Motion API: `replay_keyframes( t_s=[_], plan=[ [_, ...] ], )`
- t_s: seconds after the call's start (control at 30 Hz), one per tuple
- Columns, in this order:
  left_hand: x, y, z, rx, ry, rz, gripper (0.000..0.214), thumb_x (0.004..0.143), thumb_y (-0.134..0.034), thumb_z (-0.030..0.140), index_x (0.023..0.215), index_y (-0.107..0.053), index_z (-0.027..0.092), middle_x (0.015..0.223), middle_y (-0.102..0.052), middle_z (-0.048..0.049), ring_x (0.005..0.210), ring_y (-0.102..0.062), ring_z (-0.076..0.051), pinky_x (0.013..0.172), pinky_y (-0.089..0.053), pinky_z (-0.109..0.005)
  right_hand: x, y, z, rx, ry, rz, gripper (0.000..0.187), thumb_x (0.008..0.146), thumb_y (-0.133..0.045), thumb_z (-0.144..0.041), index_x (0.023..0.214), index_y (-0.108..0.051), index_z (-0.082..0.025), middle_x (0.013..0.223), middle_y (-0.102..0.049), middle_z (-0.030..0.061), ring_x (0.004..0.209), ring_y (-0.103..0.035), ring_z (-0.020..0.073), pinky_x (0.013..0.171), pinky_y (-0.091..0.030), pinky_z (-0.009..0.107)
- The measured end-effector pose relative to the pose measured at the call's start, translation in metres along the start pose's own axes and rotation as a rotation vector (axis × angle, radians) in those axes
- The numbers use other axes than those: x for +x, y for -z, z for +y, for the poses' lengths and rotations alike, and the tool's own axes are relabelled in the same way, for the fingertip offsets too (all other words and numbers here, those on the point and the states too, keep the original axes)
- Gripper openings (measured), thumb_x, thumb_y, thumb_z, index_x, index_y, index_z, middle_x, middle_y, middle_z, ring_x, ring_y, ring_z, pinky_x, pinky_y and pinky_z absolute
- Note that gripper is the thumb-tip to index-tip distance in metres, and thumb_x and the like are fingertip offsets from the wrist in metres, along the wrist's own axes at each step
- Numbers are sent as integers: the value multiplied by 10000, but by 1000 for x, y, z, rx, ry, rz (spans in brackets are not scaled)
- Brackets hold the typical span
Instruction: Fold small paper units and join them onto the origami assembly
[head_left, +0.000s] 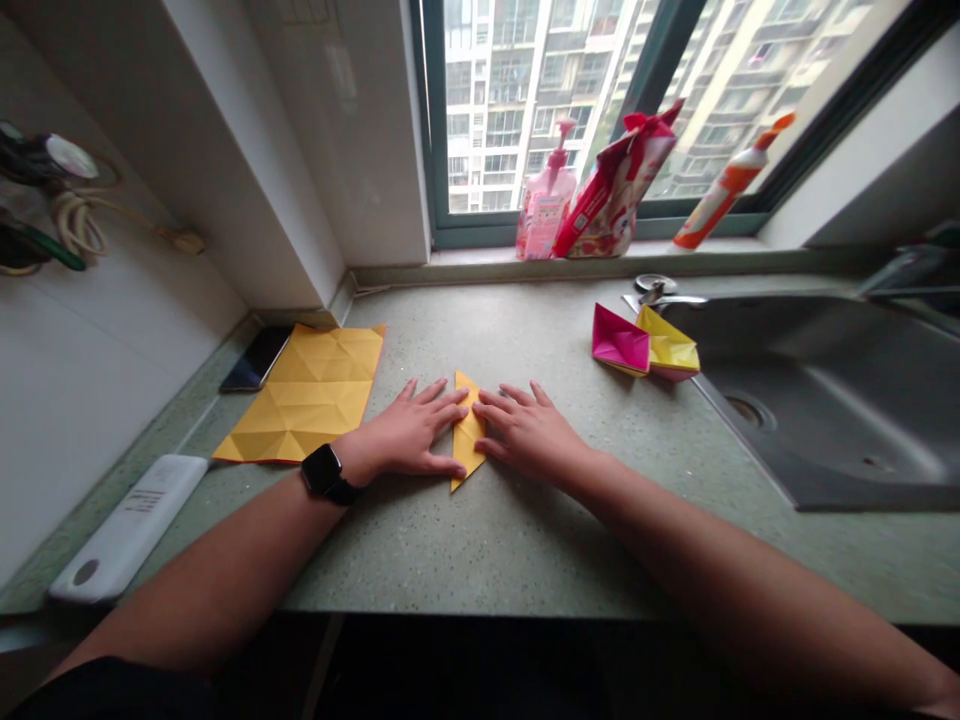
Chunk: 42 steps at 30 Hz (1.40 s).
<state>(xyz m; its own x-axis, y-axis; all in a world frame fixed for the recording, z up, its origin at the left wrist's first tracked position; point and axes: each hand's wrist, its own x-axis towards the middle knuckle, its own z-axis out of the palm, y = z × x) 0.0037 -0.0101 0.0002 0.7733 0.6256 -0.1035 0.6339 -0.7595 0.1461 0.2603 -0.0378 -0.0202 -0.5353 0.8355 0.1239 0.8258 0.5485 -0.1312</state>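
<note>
A small folded piece of orange-yellow paper [466, 440], pointed at top and bottom, lies flat on the counter between my hands. My left hand [416, 430], with a black watch on its wrist, rests with fingers spread; its thumb and fingertips touch the paper's left side. From the other side, my right hand [531, 430] lies with fingers apart, fingertips on the paper's right edge. Left of my hands is a creased yellow sheet [307, 390], opened out flat. Two folded paper boats or boxes, one magenta [621, 342] and one yellow [670, 350], stand by the sink.
A dark phone [257, 360] lies beside the creased sheet, and a long white device [129, 530] is at the front left. The steel sink [832, 400] takes up the right. A pink pump bottle [547, 200], red bag [622, 195] and orange-white bottle [727, 190] line the windowsill.
</note>
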Motion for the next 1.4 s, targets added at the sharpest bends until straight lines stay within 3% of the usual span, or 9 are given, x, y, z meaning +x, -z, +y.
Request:
replay_keyframes(
  t_s=[0.17, 0.33, 0.43, 0.57, 0.7, 0.83, 0.9, 1.17, 1.4],
  plan=[
    [9, 7, -4, 52, -16, -77, 1225, 759, -697, 952, 1669, -420, 181, 1808, -227, -222, 1692, -126, -475, 1341, -39, -684, -1, 2, 1, 13, -9, -5, 571, 983, -738, -573, 1493, -671, -326, 1633, -599, 87, 1522, -505, 441, 1281, -270, 765],
    [15, 11, -14, 47, 4, -138, 1396, 736, -671, 986, 1761, -204, 161, 1818, -174, -229, 1697, -110, -466, 1346, -25, -668, -1, 4, -1, 21, -9, -32, 588, 999, -704, -583, 1515, -657, -306, 1653, -577, 94, 1535, -483, 453, 1278, -241, 786],
    [19, 11, -24, 39, 30, -159, 1287, 839, -582, 957, 1770, -167, 172, 1826, -158, -206, 1703, -122, -436, 1354, -26, -643, -1, 3, -2, 29, -16, -27, 568, 999, -707, -579, 1504, -663, -321, 1649, -581, 94, 1542, -476, 446, 1288, -231, 772],
    [25, 16, -28, 46, 127, -83, 1000, 991, -483, 831, 1737, -296, 192, 1791, -317, -178, 1680, -220, -424, 1349, -50, -671, 0, 4, 1, 74, -8, -25, 544, 991, -730, -552, 1475, -674, -311, 1641, -585, 107, 1546, -467, 446, 1288, -218, 780],
    [22, 25, -18, -20, 277, 161, 588, 1127, -389, 503, 1582, -530, 159, 1644, -532, -181, 1555, -460, -356, 1307, -325, -589, 2, 9, 10, 206, -9, -23, 580, 927, -817, -493, 1447, -658, -290, 1595, -625, 116, 1545, -478, 415, 1301, -197, 767],
    [9, 21, 2, -126, 245, 305, 321, 1054, -489, 270, 1208, -762, 200, 1340, -699, -131, 1283, -652, -307, 1162, -526, -529, 6, 11, 13, 373, -39, 13, 460, 948, -785, -459, 1346, -647, -274, 1458, -713, 114, 1421, -614, 335, 1302, -267, 707],
    [3, 15, 12, -186, 192, 332, 281, 1035, -532, 234, 1178, -772, 201, 1317, -702, -131, 1263, -658, -307, 1147, -541, -538, 6, 10, 10, 417, -58, 51, 370, 981, -741, -461, 1286, -643, -276, 1390, -744, 101, 1339, -670, 315, 1295, -290, 691],
    [-3, 7, 28, -319, -21, 396, 498, 1089, -614, 390, 1572, -543, 293, 1535, -613, -115, 1425, -575, -311, 1239, -459, -571, 5, 7, 5, 493, -127, 145, 270, 1009, -655, -359, 1264, -602, -287, 1280, -790, 82, 1259, -719, 296, 1262, -334, 675],
    [-3, 3, 17, -332, -53, 467, 398, 1043, -658, 283, 1424, -594, 187, 1429, -685, -145, 1331, -646, -299, 1167, -529, -511, 4, 3, 24, 451, -154, 193, 449, 833, -667, -192, 1270, -595, -264, 1335, -737, 110, 1262, -677, 314, 1128, -503, 546]
  ],
)
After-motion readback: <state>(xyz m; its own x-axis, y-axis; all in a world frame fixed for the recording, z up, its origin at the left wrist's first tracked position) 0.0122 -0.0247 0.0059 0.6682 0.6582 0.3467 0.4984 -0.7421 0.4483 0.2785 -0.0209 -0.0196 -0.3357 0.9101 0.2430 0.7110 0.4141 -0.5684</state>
